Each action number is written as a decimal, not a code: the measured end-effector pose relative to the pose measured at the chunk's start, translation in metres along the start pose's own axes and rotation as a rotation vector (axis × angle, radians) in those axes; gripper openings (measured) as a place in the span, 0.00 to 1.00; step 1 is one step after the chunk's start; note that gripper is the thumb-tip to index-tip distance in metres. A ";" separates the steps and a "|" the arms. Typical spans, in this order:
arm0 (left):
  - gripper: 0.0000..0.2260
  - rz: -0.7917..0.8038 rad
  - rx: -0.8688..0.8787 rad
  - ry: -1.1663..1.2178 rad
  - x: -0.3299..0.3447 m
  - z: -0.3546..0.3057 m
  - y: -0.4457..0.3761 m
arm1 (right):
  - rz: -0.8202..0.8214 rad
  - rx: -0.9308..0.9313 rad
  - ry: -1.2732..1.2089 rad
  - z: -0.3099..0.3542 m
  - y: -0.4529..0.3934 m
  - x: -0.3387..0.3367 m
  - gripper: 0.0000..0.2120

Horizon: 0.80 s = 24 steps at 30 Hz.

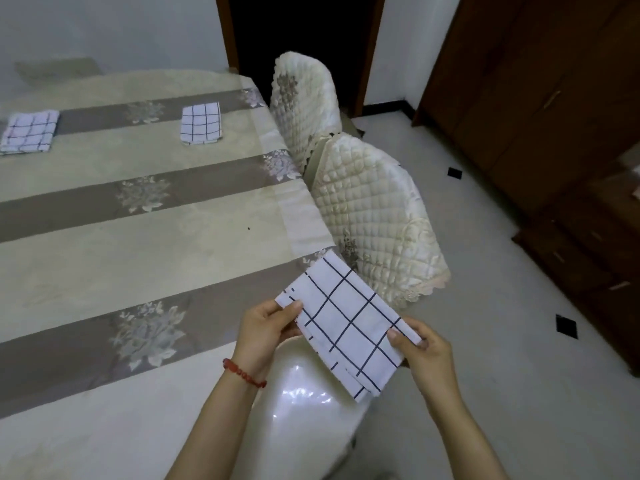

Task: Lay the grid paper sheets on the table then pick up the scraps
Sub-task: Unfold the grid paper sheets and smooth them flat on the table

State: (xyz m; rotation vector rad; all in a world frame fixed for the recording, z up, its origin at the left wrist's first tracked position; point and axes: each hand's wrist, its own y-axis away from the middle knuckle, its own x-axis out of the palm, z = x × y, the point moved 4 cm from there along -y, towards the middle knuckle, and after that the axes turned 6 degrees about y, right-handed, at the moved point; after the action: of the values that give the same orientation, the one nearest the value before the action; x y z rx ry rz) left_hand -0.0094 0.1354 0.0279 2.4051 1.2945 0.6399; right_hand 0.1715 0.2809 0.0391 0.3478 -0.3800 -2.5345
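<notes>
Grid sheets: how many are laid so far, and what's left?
Two folded sheets lie on the table. A third sheet is pinched between left hand and right hand, off the table's corner, not yet laid. No scraps are visible.

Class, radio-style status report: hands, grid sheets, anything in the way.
Left hand and right hand: each has a grip on the folded grid sheet, off the table edge. Two grid sheets laid on the table. Nothing in the way.
</notes>
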 end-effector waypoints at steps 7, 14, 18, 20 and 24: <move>0.06 0.106 0.114 -0.073 0.119 0.016 0.059 | -0.113 -0.150 0.188 -0.001 0.025 -0.098 0.12; 0.04 0.246 0.144 -0.135 0.248 0.064 0.106 | 0.056 -0.209 0.074 0.001 0.045 -0.176 0.16; 0.07 0.322 0.201 -0.188 0.297 0.077 0.123 | -0.004 -0.221 0.046 -0.005 0.047 -0.227 0.09; 0.07 0.352 0.209 -0.189 0.314 0.078 0.127 | -0.027 -0.251 0.051 -0.005 0.048 -0.250 0.03; 0.04 0.371 0.231 -0.242 0.336 0.069 0.119 | -0.191 -0.273 0.021 -0.004 0.032 -0.295 0.17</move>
State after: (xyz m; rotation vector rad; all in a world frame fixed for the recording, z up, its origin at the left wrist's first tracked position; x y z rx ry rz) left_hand 0.2726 0.3505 0.1039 2.8395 0.8719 0.2850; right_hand 0.4287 0.4177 0.0956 0.3176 0.0115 -2.7208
